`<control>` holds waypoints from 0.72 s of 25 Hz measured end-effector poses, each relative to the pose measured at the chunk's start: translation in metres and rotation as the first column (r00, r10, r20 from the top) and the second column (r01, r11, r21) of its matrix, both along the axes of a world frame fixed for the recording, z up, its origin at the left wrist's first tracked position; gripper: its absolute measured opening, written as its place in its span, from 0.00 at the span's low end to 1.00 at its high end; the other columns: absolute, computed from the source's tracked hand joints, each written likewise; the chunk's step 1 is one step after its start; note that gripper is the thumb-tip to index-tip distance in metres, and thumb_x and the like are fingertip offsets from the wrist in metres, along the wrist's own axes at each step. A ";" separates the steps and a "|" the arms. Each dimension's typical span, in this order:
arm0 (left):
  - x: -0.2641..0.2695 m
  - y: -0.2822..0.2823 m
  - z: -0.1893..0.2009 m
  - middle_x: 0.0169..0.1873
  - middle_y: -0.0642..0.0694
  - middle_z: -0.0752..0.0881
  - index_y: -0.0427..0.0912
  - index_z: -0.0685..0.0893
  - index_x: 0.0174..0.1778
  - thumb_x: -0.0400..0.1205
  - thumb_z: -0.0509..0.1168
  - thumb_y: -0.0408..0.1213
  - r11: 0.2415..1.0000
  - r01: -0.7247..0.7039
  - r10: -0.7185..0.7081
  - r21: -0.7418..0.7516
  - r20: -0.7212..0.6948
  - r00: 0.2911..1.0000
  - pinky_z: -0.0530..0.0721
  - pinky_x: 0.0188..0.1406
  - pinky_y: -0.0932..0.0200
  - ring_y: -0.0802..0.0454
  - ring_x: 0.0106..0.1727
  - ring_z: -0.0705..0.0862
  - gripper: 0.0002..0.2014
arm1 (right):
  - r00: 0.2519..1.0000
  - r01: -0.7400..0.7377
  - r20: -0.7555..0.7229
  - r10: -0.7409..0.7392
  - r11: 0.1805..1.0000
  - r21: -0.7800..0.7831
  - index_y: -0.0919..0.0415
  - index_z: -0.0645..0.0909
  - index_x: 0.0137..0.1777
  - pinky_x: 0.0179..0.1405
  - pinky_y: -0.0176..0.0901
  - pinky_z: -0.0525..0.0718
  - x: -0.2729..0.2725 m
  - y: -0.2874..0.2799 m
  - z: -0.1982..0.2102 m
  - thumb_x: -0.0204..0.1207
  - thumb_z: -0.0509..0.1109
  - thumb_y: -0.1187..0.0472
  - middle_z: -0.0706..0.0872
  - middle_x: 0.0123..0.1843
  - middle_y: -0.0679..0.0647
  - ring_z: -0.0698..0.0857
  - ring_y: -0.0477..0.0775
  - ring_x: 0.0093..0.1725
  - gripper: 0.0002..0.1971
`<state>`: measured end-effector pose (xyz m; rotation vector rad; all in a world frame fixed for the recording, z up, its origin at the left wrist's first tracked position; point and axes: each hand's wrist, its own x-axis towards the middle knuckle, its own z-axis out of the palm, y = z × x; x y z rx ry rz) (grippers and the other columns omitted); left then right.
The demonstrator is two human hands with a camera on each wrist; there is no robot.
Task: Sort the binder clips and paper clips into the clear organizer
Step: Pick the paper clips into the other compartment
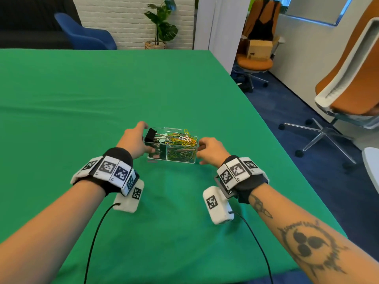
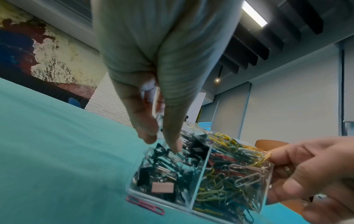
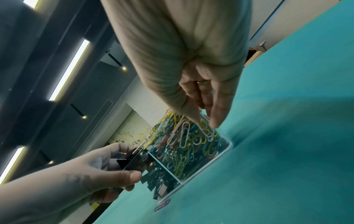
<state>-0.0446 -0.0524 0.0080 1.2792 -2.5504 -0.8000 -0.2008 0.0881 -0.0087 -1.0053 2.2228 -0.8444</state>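
Clear plastic two-compartment organizer [image 1: 180, 155] sits on the green-covered desk [image 1: 82, 111], held at both ends. Left hand [image 1: 136, 140] grips its left end, thumb on the near wall and fingers curled over the far rim. Right hand [image 1: 211, 149] grips the right end, thumb and fingers pinching that wall. Black and silver binder clips [image 2: 162, 168] fill the left compartment; a heap of coloured wire paper clips [image 2: 233, 174] fills the right one, rising above the rim. One loose pink paper clip [image 2: 144, 204] lies on the desk, just beside the organizer's near left corner.
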 end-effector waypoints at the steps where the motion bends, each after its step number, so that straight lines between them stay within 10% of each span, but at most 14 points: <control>1: -0.001 -0.002 0.000 0.51 0.34 0.80 0.38 0.68 0.68 0.67 0.77 0.30 1.000 -0.020 0.020 0.010 -0.027 0.999 0.85 0.53 0.41 0.38 0.44 0.81 0.35 | 1.000 -0.001 -0.025 0.001 1.000 0.002 0.72 0.78 0.62 0.55 0.57 0.87 0.000 -0.004 0.001 0.73 0.65 0.73 0.82 0.52 0.63 0.82 0.58 0.44 0.17; 7: 0.007 -0.010 -0.011 0.40 0.39 0.80 0.36 0.68 0.63 0.65 0.79 0.33 0.994 -0.098 0.103 0.052 -0.106 0.989 0.86 0.48 0.44 0.42 0.38 0.81 0.34 | 0.996 0.002 -0.094 -0.003 1.000 -0.007 0.72 0.79 0.61 0.59 0.60 0.84 -0.005 -0.011 -0.003 0.71 0.65 0.72 0.84 0.53 0.66 0.81 0.60 0.48 0.17; 12: 0.021 -0.017 -0.033 0.50 0.37 0.86 0.39 0.83 0.50 0.69 0.77 0.37 0.989 -0.101 0.078 0.111 0.192 0.978 0.84 0.53 0.54 0.44 0.44 0.84 0.16 | 0.989 0.044 -0.145 -0.036 0.998 0.049 0.69 0.70 0.73 0.65 0.48 0.76 -0.013 0.001 -0.005 0.74 0.65 0.70 0.81 0.66 0.65 0.79 0.61 0.64 0.25; 18: 0.010 -0.017 -0.043 0.32 0.45 0.82 0.46 0.78 0.28 0.68 0.78 0.39 0.962 -0.145 0.128 0.230 0.087 0.988 0.76 0.38 0.61 0.51 0.29 0.77 0.13 | 0.986 0.066 -0.159 -0.058 0.997 0.044 0.68 0.71 0.72 0.63 0.45 0.75 -0.019 0.010 -0.007 0.75 0.65 0.70 0.81 0.66 0.65 0.78 0.62 0.66 0.24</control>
